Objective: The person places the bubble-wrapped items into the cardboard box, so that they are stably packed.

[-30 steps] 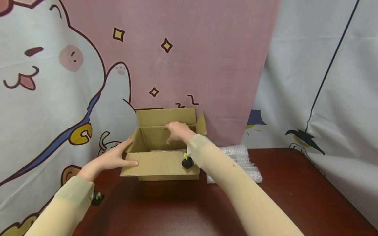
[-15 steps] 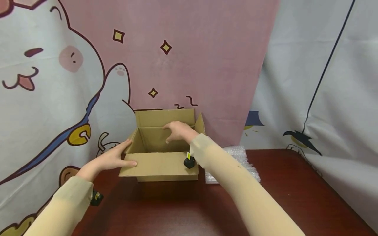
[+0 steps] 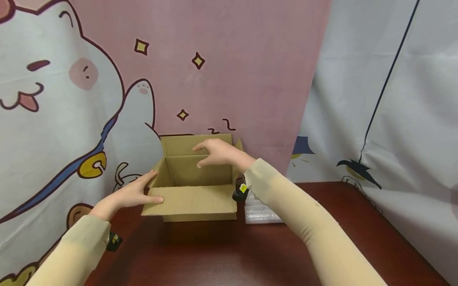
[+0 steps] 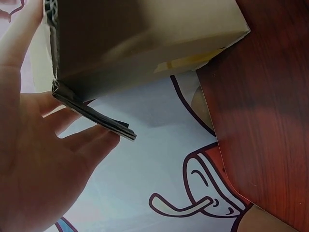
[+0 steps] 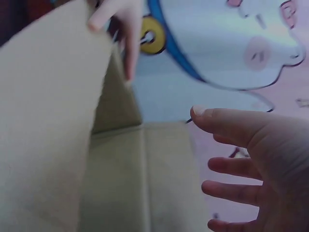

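An uncovered cardboard box (image 3: 200, 200) stands on the table with its flaps spread out. My left hand (image 3: 134, 193) holds its left front corner, the thumb over the front flap and the fingers along the left flap. In the left wrist view, the fingers (image 4: 96, 145) of that hand lie against the flap edge. Over the box's mouth hovers my right hand (image 3: 220, 153), fingers apart and nothing in them. The right wrist view shows the same right hand (image 5: 270, 169) beside the box's back flap. The front flap hides the box's floor.
To the right of the box lies bubble wrap (image 3: 259, 212), partly hidden by my right sleeve. The dark red table (image 3: 214, 254) reaches to a printed cloth backdrop (image 3: 250, 79) close behind the box. A dark wrist camera (image 3: 240, 194) hangs under the right wrist.
My right hand has risen a little out of the box's mouth, and its forearm has swung right over the bubble wrap. The left hand keeps its place on the corner.
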A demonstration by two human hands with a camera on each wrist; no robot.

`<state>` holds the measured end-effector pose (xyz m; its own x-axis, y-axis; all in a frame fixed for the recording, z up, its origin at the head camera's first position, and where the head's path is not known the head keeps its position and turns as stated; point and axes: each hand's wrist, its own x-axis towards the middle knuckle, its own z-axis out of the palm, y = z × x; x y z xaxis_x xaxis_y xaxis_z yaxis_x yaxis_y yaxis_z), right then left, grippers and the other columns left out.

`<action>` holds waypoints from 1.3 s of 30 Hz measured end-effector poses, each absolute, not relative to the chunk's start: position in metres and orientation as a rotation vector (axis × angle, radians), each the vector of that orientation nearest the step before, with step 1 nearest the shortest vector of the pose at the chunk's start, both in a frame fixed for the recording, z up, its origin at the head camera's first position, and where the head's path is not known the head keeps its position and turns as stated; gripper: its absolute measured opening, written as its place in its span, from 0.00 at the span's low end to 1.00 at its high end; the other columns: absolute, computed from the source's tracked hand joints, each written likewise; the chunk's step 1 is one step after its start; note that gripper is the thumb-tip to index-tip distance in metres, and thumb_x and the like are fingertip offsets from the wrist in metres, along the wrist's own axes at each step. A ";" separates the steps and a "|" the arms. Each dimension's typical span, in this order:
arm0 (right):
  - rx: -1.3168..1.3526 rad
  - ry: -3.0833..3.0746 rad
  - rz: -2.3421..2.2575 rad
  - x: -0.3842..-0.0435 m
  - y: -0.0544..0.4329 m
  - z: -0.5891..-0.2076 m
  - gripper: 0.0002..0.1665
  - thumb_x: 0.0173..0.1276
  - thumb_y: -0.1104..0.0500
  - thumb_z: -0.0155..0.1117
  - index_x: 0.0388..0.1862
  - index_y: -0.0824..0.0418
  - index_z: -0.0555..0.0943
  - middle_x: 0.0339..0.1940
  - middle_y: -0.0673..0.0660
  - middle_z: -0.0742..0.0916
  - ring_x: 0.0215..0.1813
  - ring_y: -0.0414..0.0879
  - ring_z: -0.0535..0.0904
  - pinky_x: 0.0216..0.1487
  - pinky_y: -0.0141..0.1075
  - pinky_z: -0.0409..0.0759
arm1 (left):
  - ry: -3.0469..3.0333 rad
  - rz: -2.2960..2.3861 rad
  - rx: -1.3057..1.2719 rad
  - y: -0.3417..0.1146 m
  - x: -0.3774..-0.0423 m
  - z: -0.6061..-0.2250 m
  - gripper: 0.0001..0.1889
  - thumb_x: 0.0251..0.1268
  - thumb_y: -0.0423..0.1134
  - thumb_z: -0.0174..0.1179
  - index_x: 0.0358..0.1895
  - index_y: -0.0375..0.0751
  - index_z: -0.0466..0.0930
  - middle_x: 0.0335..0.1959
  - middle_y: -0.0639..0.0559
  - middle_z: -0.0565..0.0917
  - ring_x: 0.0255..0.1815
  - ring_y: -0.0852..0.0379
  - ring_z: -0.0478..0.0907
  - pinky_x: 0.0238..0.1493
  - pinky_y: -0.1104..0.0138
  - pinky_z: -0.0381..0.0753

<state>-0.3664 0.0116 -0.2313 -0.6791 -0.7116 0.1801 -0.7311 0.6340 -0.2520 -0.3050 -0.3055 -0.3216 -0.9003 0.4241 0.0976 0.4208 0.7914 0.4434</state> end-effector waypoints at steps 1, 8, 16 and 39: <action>1.245 -2.767 0.488 -0.362 0.016 -0.228 0.35 0.62 0.48 0.71 0.67 0.55 0.75 0.65 0.51 0.78 0.64 0.48 0.73 0.63 0.40 0.69 | 2.967 0.728 0.698 -0.306 -0.305 -0.321 0.57 0.55 0.59 0.68 0.75 0.25 0.45 0.74 0.24 0.46 0.73 0.27 0.45 0.66 0.36 0.51; 1.319 -2.670 0.591 -0.330 0.049 -0.219 0.32 0.62 0.49 0.71 0.65 0.55 0.76 0.62 0.51 0.80 0.62 0.49 0.76 0.62 0.39 0.71 | 2.972 0.714 0.696 -0.306 -0.305 -0.319 0.57 0.55 0.58 0.68 0.75 0.25 0.45 0.73 0.23 0.46 0.72 0.26 0.44 0.65 0.35 0.51; 1.414 -2.517 0.678 -0.302 0.092 -0.235 0.28 0.64 0.50 0.70 0.62 0.54 0.79 0.59 0.49 0.81 0.59 0.42 0.75 0.58 0.39 0.74 | 3.001 0.670 0.706 -0.306 -0.306 -0.318 0.57 0.54 0.59 0.69 0.75 0.25 0.46 0.73 0.23 0.48 0.72 0.26 0.47 0.64 0.35 0.53; 1.289 -2.521 0.851 -0.289 0.203 -0.338 0.26 0.58 0.47 0.74 0.56 0.50 0.82 0.51 0.46 0.85 0.51 0.42 0.80 0.49 0.42 0.79 | 2.967 0.737 0.694 -0.301 -0.300 -0.321 0.57 0.55 0.56 0.69 0.75 0.24 0.45 0.73 0.23 0.47 0.72 0.25 0.45 0.64 0.34 0.52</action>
<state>-0.2886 0.2029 -0.3382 -0.6060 -0.6839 0.4062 -0.7902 0.4590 -0.4060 -0.3003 -0.3010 -0.3210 -0.9021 0.4205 0.0975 0.4172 0.7916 0.4464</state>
